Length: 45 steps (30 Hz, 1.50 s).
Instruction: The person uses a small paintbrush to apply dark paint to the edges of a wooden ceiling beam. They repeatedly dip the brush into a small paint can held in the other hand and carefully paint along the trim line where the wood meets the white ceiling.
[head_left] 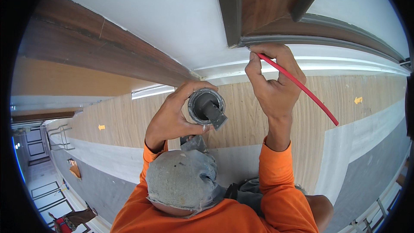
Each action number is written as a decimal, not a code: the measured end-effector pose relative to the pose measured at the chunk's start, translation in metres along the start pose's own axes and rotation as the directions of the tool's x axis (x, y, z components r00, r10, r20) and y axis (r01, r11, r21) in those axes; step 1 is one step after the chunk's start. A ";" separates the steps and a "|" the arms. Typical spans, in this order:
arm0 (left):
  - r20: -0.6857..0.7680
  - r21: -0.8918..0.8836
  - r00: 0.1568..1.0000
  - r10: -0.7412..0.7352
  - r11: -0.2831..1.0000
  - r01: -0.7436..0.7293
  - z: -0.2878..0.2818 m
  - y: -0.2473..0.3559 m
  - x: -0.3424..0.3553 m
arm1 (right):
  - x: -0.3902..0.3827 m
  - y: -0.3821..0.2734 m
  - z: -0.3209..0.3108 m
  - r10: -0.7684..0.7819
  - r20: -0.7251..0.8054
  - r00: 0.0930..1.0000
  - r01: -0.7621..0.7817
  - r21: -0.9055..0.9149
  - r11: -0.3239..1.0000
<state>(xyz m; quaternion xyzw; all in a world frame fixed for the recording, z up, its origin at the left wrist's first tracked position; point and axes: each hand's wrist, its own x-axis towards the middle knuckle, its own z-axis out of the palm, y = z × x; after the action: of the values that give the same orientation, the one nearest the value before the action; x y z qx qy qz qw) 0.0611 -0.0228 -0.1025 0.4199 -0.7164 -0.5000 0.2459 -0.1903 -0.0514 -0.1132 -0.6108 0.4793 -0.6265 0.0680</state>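
Note:
A round grey-stained can [194, 100] is in my left hand [172, 114], thumb and fingers curled around it. A dark paste-coated blade [217, 116] sticks out over its rim. My right hand [276, 86] grips a thin red-handled tool [315, 97] near its upper end; its tip is at the lower corner of a dark grey door frame [235, 39], too small to make out. Another grey flat piece [194, 143] shows just below the can. A grey cloth cap [179, 179] and orange sleeves fill the lower middle.
A brown wooden panel [108, 51] runs along the upper left beside white wall [164, 21]. Wood-look flooring [233, 131] with yellow arrow stickers borders a grey strip [371, 164]. A metal rack [62, 138] stands at far left; a red-and-dark bundle [64, 224] lies lower left.

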 end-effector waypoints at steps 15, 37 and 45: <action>0.008 0.015 1.000 0.026 1.000 -0.026 -0.002 0.001 -0.001 | 0.000 0.004 0.000 -0.013 -0.086 0.996 0.006 -0.074 0.997; 0.002 0.015 1.000 0.009 1.000 -0.009 -0.002 -0.002 -0.003 | 0.016 -0.012 -0.007 0.128 -0.032 0.991 -0.129 -0.056 0.990; -0.026 0.032 1.000 -0.003 0.999 0.004 -0.003 0.004 -0.003 | 0.020 -0.020 -0.007 0.260 -0.045 0.965 -0.263 -0.073 0.962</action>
<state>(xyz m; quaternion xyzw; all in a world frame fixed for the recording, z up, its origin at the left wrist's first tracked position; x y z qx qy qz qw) 0.0636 -0.0209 -0.0975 0.4314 -0.7203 -0.4835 0.2475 -0.1915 -0.0506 -0.0843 -0.5333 0.5810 -0.6035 0.1176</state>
